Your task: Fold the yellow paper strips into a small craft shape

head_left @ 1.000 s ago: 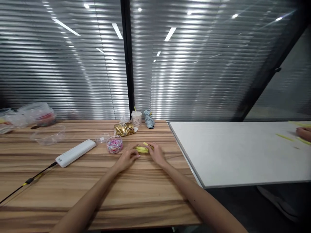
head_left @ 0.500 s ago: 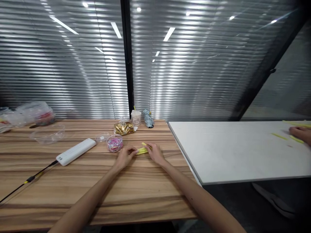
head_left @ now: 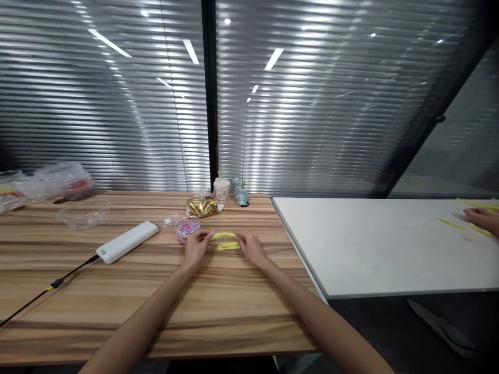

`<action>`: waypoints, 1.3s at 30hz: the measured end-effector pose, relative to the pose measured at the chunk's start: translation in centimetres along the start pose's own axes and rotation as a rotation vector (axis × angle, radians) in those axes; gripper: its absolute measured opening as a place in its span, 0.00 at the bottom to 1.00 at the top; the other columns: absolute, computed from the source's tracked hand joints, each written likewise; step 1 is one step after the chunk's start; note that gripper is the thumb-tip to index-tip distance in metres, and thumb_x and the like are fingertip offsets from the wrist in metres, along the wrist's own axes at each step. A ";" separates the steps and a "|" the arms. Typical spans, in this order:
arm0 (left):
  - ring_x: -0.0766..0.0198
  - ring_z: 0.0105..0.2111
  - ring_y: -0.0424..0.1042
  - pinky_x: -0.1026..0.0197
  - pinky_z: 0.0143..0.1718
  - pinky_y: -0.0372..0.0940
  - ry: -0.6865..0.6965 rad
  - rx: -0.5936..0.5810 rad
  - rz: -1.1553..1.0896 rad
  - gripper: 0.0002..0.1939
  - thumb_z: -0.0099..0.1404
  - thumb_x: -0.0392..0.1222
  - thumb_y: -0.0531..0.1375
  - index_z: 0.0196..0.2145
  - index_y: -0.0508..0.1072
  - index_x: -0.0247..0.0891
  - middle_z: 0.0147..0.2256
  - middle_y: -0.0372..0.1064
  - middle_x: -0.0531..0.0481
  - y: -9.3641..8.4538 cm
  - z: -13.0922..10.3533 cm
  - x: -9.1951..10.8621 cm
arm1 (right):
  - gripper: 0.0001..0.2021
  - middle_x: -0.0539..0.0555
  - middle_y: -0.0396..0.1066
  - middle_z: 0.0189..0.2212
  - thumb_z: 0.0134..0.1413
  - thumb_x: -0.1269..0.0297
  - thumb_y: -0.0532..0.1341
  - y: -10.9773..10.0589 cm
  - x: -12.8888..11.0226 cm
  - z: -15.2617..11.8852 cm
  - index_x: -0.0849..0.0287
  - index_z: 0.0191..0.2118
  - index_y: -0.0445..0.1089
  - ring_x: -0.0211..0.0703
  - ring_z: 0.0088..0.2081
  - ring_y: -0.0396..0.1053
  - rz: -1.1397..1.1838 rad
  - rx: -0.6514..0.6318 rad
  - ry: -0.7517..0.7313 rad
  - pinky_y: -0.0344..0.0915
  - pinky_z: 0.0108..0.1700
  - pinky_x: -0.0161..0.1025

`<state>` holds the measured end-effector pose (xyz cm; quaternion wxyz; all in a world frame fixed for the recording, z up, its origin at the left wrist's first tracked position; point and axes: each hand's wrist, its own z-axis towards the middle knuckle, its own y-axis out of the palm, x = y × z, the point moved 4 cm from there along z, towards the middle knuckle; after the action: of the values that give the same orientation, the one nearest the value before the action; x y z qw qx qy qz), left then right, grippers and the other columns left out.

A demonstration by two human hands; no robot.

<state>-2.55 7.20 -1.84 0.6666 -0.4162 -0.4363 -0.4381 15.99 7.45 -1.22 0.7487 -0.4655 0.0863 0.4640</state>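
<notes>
Both of my hands hold one yellow strip (head_left: 223, 236) stretched between them above the wooden table (head_left: 218, 306). My left hand (head_left: 196, 248) pinches its left end, and my right hand (head_left: 250, 246) grips the right end. Just below this strip, more yellow strips (head_left: 228, 245) lie on the wood, close to my right fingers. A round clear tub (head_left: 187, 229) of pink and purple pieces stands right behind my left hand.
Behind are a gold packet (head_left: 202, 206), a paper cup (head_left: 221, 190) and a blue-grey wrapper (head_left: 240, 192). To the left lie a white power strip (head_left: 127, 242) and clear containers (head_left: 83, 214). Another person's hand (head_left: 482, 219) is over the white table (head_left: 374, 249), near yellow strips.
One yellow strip now spans between my hands, apart from the others on the table. My left hand has shifted left, away from those strips. The view has moved slightly.
</notes>
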 end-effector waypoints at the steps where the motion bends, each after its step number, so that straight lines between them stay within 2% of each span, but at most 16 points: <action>1: 0.57 0.32 0.71 0.58 0.36 0.64 0.003 0.018 -0.005 0.16 0.48 0.50 0.62 0.28 0.73 0.33 0.30 0.73 0.44 -0.2 0.1 0.0 | 0.10 0.54 0.71 0.35 0.55 0.70 0.53 -0.1 -0.1 0.0 0.59 0.39 0.70 0.41 0.36 0.67 -0.001 0.008 -0.016 0.62 0.39 0.36; 8: 0.58 0.31 0.71 0.58 0.36 0.65 -0.002 -0.002 -0.040 0.15 0.47 0.49 0.63 0.27 0.74 0.33 0.29 0.73 0.44 0.3 -0.2 0.1 | 0.10 0.56 0.67 0.37 0.57 0.69 0.52 -1.3 -2.1 -0.5 0.59 0.41 0.69 0.42 0.40 0.63 -0.045 0.211 -0.183 0.60 0.42 0.38; 12: 0.58 0.30 0.71 0.58 0.34 0.65 -0.044 -0.087 -0.101 0.16 0.45 0.49 0.64 0.26 0.74 0.32 0.29 0.73 0.44 1.4 -1.1 0.8 | 0.11 0.55 0.68 0.39 0.57 0.69 0.52 -1.0 -3.3 -0.9 0.57 0.43 0.68 0.43 0.42 0.62 -0.187 0.137 -0.305 0.59 0.44 0.41; 16: 0.58 0.32 0.71 0.59 0.35 0.64 -0.067 -0.186 -0.199 0.16 0.42 0.48 0.65 0.27 0.74 0.33 0.31 0.73 0.44 2.5 -2.0 1.8 | 0.13 0.54 0.69 0.39 0.56 0.71 0.53 -0.4 -3.5 -1.1 0.54 0.46 0.67 0.43 0.41 0.63 -0.281 0.061 -0.385 0.59 0.44 0.41; 20: 0.60 0.31 0.71 0.59 0.36 0.65 -0.180 -0.211 -0.342 0.18 0.38 0.46 0.68 0.27 0.73 0.32 0.29 0.73 0.45 2.9 -2.5 1.9 | 0.15 0.54 0.70 0.37 0.56 0.73 0.53 0.0 -3.1 -1.1 0.54 0.49 0.65 0.41 0.38 0.65 -0.307 0.009 -0.373 0.61 0.40 0.37; 23: 0.63 0.29 0.70 0.58 0.37 0.65 -0.247 -0.207 -0.458 0.18 0.39 0.45 0.68 0.27 0.71 0.33 0.27 0.72 0.49 2.9 -2.5 1.9 | 0.18 0.54 0.69 0.36 0.57 0.73 0.51 0.2 -2.8 -1.2 0.54 0.52 0.61 0.40 0.37 0.65 -0.312 -0.026 -0.343 0.62 0.38 0.35; 29: 0.65 0.32 0.70 0.58 0.41 0.65 -0.256 -0.237 -0.602 0.15 0.43 0.43 0.67 0.28 0.70 0.33 0.29 0.70 0.51 2.8 -2.6 2.4 | 0.17 0.55 0.68 0.35 0.58 0.72 0.48 0.3 -2.3 -1.1 0.56 0.52 0.61 0.41 0.35 0.65 -0.284 -0.019 -0.284 0.62 0.37 0.35; 34: 0.63 0.33 0.70 0.57 0.42 0.63 -0.217 -0.299 -0.520 0.15 0.44 0.44 0.67 0.28 0.72 0.33 0.31 0.72 0.48 2.8 -2.7 2.4 | 0.14 0.55 0.68 0.37 0.58 0.73 0.49 0.1 -2.1 -1.0 0.58 0.48 0.64 0.41 0.38 0.66 -0.191 0.011 -0.266 0.63 0.39 0.36; 39: 0.60 0.33 0.70 0.57 0.42 0.62 -0.134 -0.299 -0.341 0.13 0.42 0.44 0.67 0.26 0.76 0.34 0.30 0.73 0.45 2.7 -2.8 2.5 | 0.13 0.55 0.69 0.39 0.58 0.72 0.49 0.1 -2.2 -1.0 0.59 0.45 0.65 0.41 0.39 0.66 -0.136 0.006 -0.271 0.63 0.41 0.37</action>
<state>1.19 4.79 -0.68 0.4834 -0.4588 -0.4741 -0.5754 14.98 5.37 -0.63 0.7846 -0.4009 -0.0460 0.4707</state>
